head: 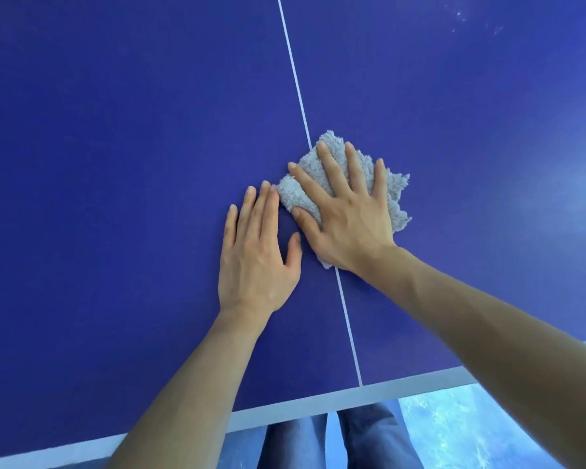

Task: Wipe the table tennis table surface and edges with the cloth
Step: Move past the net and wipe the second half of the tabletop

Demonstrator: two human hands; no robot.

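A fluffy grey cloth (394, 194) lies bunched on the blue table tennis table (115, 164), right over the white centre line (295, 72). My right hand (347, 211) presses flat on the cloth with fingers spread, covering most of it. My left hand (257, 258) rests flat on the bare table just left of the cloth, its fingertips touching the cloth's left edge. It holds nothing.
The white end line (318, 401) marks the near table edge below my forearms. My legs in blue jeans (335, 438) stand right behind that edge. A glossy blue floor (471, 431) shows at lower right. Small pale specks (460, 16) dot the far right surface.
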